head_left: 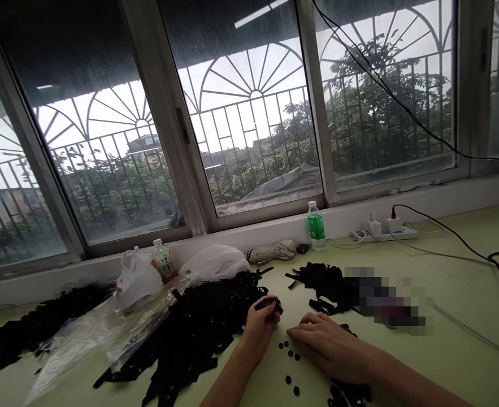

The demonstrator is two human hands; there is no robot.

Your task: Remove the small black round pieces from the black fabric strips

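My left hand (263, 322) is closed around a short black fabric strip (277, 306), part of which sticks out past the fingers. Just right of it, my right hand (328, 342) is low over the table, its fingertips bent down at the small black round pieces (290, 354) scattered there. Whether those fingertips pinch one is too small to make out. More of the round pieces (346, 393) lie under and below the right forearm. Left of my left hand spreads a large pile of black strips (198, 328). A smaller pile of strips (323, 280) lies beyond my right hand.
A green-labelled water bottle (317, 229) and a power strip (395, 233) with cables stand by the window sill. White plastic bags (137, 277), another bottle (163, 260) and clear plastic sheeting (83, 345) are at left, near another black pile (41, 322). A blurred patch covers something at right.
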